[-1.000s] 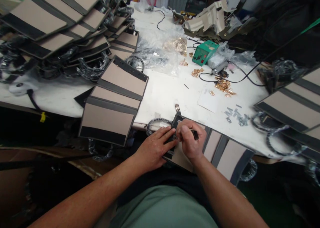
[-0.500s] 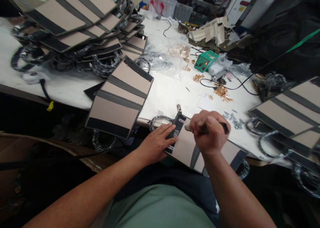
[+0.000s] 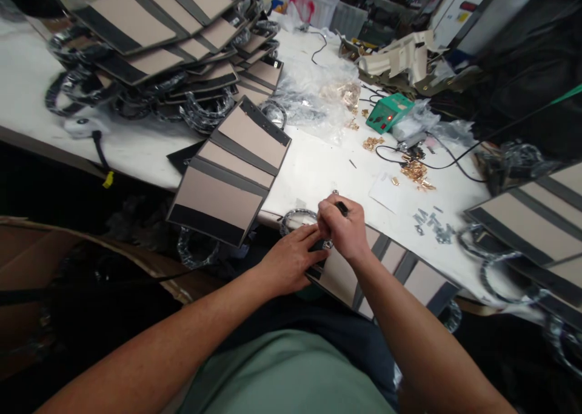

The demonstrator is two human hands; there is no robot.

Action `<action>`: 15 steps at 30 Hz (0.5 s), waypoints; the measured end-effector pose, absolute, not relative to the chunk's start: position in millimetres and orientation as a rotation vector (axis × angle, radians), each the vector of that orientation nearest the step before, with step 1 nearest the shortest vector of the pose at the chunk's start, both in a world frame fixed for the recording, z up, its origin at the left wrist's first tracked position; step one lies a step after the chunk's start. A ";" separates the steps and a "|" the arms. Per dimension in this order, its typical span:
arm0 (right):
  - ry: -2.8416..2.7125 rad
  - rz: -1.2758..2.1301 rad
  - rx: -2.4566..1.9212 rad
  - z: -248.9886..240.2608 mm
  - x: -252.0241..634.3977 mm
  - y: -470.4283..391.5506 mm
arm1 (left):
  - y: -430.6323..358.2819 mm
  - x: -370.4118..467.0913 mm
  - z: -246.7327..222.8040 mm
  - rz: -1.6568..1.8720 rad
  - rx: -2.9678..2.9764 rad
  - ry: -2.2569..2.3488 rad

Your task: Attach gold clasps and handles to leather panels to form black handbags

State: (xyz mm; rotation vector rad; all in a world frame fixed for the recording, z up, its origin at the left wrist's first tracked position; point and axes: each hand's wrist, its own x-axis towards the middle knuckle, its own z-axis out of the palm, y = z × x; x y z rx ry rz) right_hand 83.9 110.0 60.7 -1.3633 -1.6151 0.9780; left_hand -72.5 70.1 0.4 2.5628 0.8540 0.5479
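Head view: the left hand presses flat, fingers spread, on one end of a beige-and-dark panel that lies at the front edge of the bench. The right hand grips a dark-ended tool above that end, its tip hidden. Beyond lie silver plates, then gold-coloured fittings, then a green box.

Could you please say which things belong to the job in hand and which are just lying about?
Likely belong: beige-lined panel under left hand; black-ended tool in right hand; metal plates.
Apparently lying about: green box; clear plastic bag.
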 end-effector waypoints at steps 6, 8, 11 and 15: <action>-1.790 1.053 -1.393 69.5 59.7 118.8 | 69.5 -71.7 -7.0 0.598 2.521 0.849; -1.873 1.081 -1.420 69.4 54.2 122.7 | 69.0 -71.9 -10.1 0.591 2.519 0.861; -1.968 1.125 -1.415 68.5 48.0 128.3 | 68.7 -72.1 -11.4 0.572 2.521 0.873; -2.020 1.202 -1.395 68.2 51.0 130.8 | 69.4 -72.7 -8.6 0.594 2.508 0.877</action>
